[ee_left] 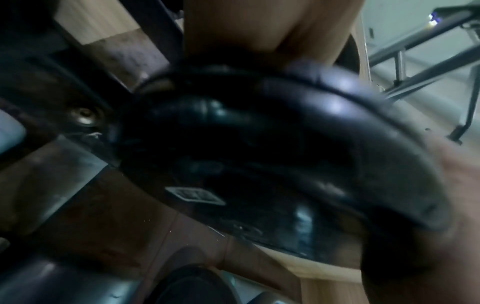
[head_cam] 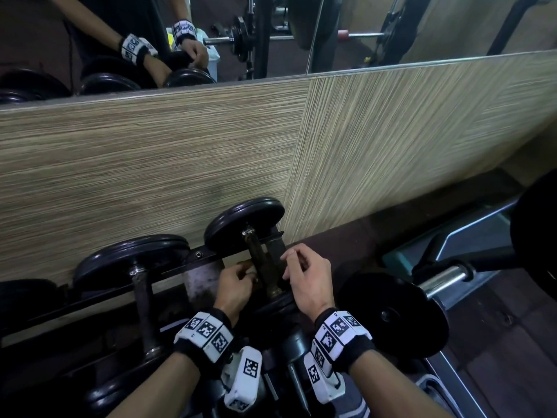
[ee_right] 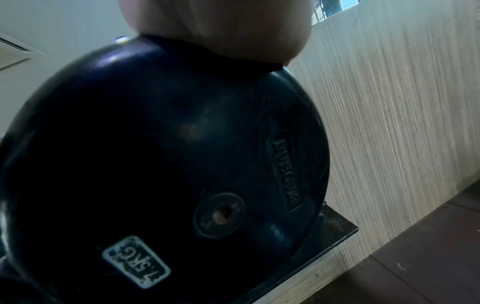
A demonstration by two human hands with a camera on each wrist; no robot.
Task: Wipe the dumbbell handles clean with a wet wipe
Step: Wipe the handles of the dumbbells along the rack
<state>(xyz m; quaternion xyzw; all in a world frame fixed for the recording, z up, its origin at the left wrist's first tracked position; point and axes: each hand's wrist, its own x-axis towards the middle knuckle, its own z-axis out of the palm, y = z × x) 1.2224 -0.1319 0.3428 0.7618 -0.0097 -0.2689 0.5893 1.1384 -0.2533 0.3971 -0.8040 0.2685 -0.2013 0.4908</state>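
Note:
A dumbbell lies on the rack with its rusty brown handle (head_cam: pixel 259 260) running from the far black plate (head_cam: pixel 244 221) towards me. My left hand (head_cam: pixel 238 282) is at the handle's left side, fingers curled round a small pale scrap that looks like the wet wipe (head_cam: pixel 249 271), mostly hidden. My right hand (head_cam: pixel 304 273) hovers at the handle's right side with fingers loosely curled and nothing seen in them. The near plate (ee_right: pixel 155 164) fills the right wrist view, marked 7.5KG, and also shows in the left wrist view (ee_left: pixel 259 154).
A second dumbbell (head_cam: pixel 141 285) lies on the rack rail (head_cam: pixel 193 263) to the left. A large black plate (head_cam: pixel 391 315) on a chrome bar (head_cam: pixel 443 279) stands at the right. A wood-grain wall (head_cam: pixel 180 152) rises close behind, with a mirror (head_cam: pixel 150 40) above it.

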